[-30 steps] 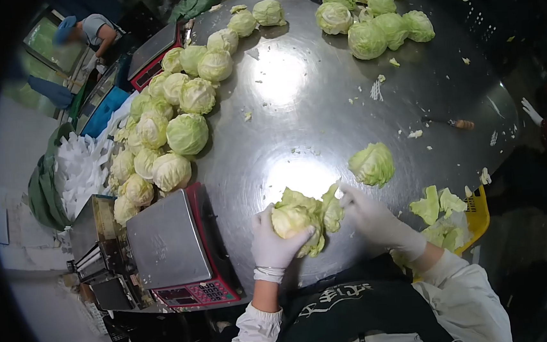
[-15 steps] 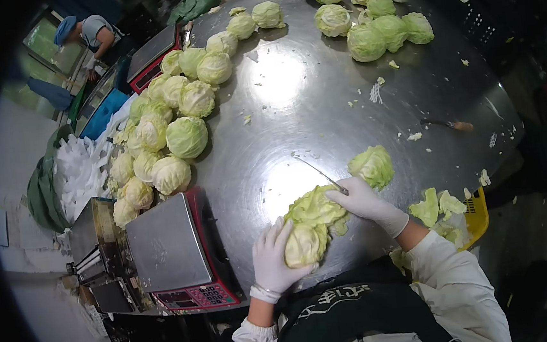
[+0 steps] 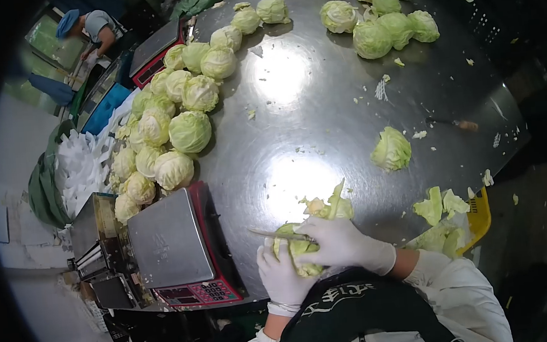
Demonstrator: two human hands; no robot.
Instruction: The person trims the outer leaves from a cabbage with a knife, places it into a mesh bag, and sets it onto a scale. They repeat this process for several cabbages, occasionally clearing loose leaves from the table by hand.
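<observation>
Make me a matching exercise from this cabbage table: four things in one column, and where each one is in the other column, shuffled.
Things:
1. knife
2. scale
3. loose cabbage
4. yellow crate

Places:
A. alone on the bare steel, beyond the right hand
B. at the table's right edge, by cut leaves
C. in the right hand, blade over the cabbage that the left hand steadies
D. at the near edge, left of the hands, below the cabbage pile

Pairs: 1-C, 2-D, 3-A, 4-B

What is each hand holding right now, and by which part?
Left hand cups the cabbage from below; right hand grips the knife by its handle.
</observation>
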